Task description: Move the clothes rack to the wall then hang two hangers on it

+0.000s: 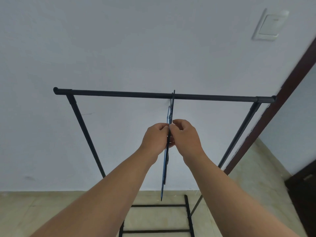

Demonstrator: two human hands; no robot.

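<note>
A black clothes rack (119, 93) stands against the white wall, its top bar running left to right. Blue hangers (164, 168) are seen edge-on below the middle of the bar. One hook (173, 98) sits over the bar; a second hanger hook ends just below it. My left hand (156, 138) and my right hand (185, 135) pinch the hangers from either side at mid-height, fingertips touching the plastic. How many hangers are pressed together I cannot tell for sure; it looks like two.
A dark brown door frame (273, 106) runs along the right, close to the rack's right end. A white wall switch (270, 25) is high on the right. The rack's lower shelf bars (159, 206) lie above the beige tiled floor.
</note>
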